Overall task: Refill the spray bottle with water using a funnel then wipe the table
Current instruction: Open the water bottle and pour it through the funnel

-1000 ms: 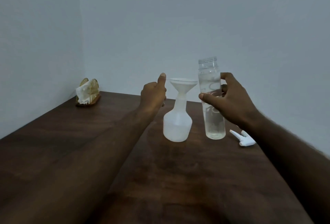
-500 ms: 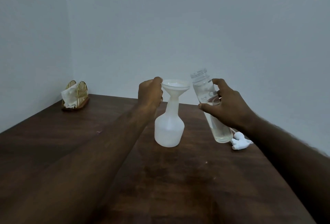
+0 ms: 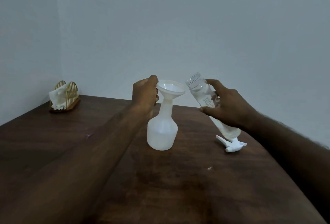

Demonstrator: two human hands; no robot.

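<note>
A white translucent spray bottle point(image 3: 162, 132) without its head stands upright mid-table. A white funnel point(image 3: 171, 88) sits in its neck. My left hand point(image 3: 145, 92) grips the funnel's left rim. My right hand point(image 3: 226, 105) holds a clear water bottle point(image 3: 201, 94), uncapped and tilted left, its mouth just right of the funnel rim and level with it. Water sits in the bottle's lower part. The white spray head point(image 3: 232, 144) lies on the table behind the bottle's base.
The dark wooden table point(image 3: 178, 188) fills the lower view, with walls behind and at left. A gold wire napkin holder point(image 3: 64, 96) with white tissues stands in the far left corner. A tiny purple scrap point(image 3: 88, 135) lies left of my forearm.
My right hand has lifted the water bottle off the table and tilted it left toward the funnel. My left hand has closed on the funnel's rim.
</note>
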